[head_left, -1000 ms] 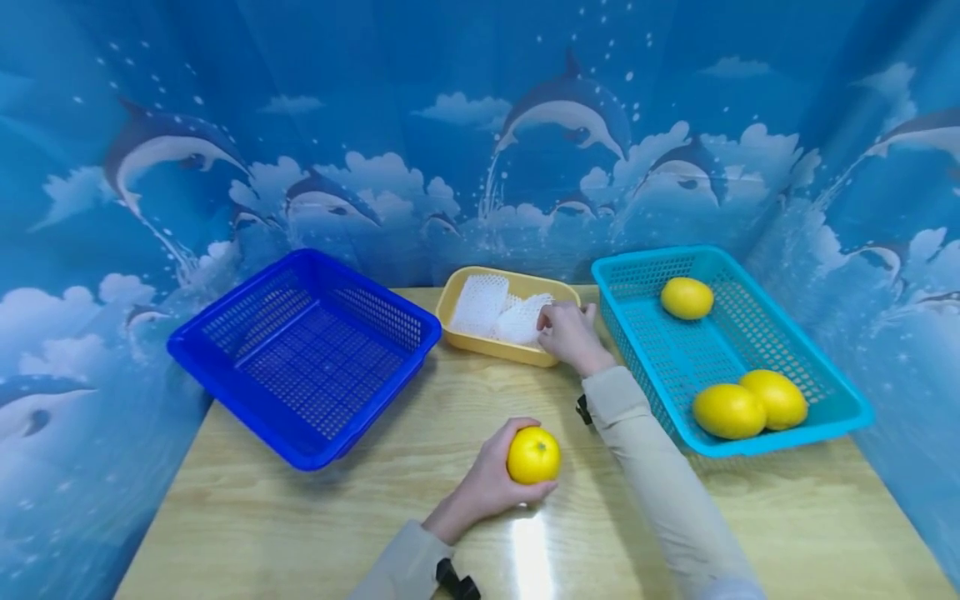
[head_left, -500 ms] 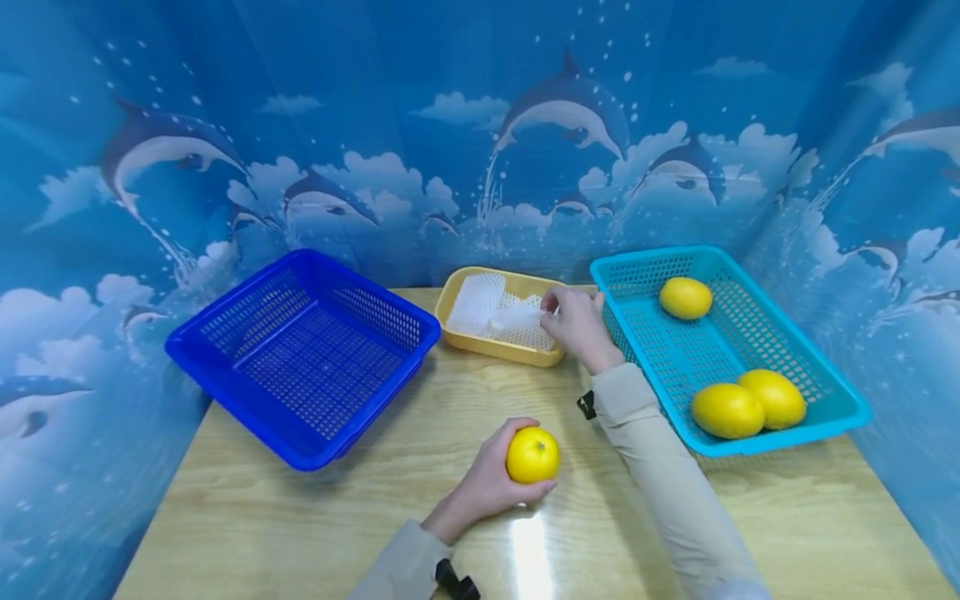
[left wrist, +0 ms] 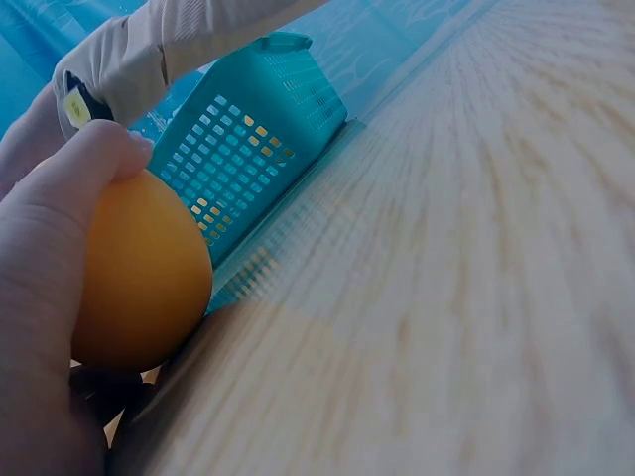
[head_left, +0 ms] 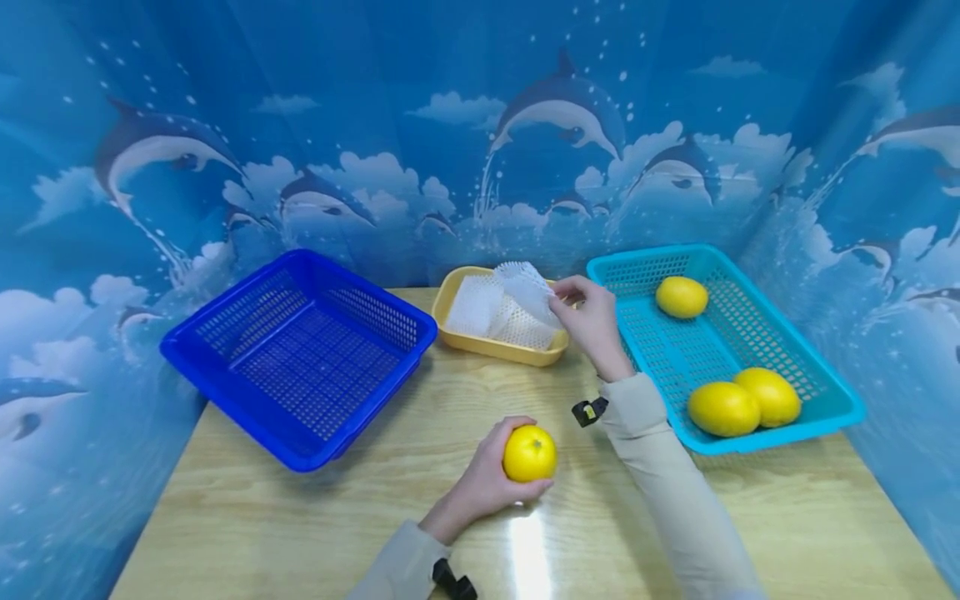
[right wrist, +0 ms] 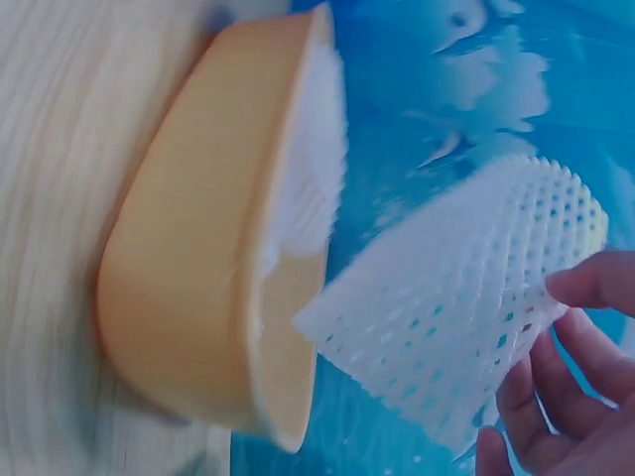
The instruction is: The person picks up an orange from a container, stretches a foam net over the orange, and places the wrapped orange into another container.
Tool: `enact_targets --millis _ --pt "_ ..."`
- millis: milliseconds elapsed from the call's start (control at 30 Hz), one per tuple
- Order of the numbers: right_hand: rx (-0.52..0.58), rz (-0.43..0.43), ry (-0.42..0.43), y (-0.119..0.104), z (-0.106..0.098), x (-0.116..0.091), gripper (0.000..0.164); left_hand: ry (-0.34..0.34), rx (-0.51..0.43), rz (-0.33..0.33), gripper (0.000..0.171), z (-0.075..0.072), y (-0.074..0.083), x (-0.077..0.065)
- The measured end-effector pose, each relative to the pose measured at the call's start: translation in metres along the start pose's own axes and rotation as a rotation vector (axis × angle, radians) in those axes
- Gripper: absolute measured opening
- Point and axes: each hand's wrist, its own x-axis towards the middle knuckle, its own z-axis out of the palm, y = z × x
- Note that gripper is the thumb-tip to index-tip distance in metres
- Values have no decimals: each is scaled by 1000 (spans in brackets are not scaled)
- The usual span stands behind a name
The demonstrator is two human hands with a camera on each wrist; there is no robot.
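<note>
My left hand [head_left: 483, 479] grips a smooth, rounded yellow fruit [head_left: 530, 454] low over the front middle of the table, thumb and fingers on opposite sides. The fruit [left wrist: 144, 273] looks more orange in the left wrist view. With thumb and fingertips, my right hand [head_left: 590, 321] pinches the edge of a white foam net sleeve [head_left: 527, 292]. That sleeve [right wrist: 446, 297] hangs flattened and tilted above a yellow plastic tray [head_left: 491, 348]. More white foam netting [head_left: 474, 307] lies inside the tray.
A deep blue basket [head_left: 360, 417] stands at the left. At the right, a turquoise basket [head_left: 795, 442] holds one yellow fruit [head_left: 682, 297] at the back and two [head_left: 723, 409] near the front. A dolphin-print curtain [head_left: 420, 108] closes in the wooden table [head_left: 285, 533].
My right hand has lifted one foam net sleeve up from the others in the tray and drawn slightly back to the right. The left hand still holds the fruit in place.
</note>
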Motion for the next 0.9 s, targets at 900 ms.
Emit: enact_targets --millis 900 --pt "638 3 7 -68 -47 -77 13 8 -32 73 81 -1 0 1"
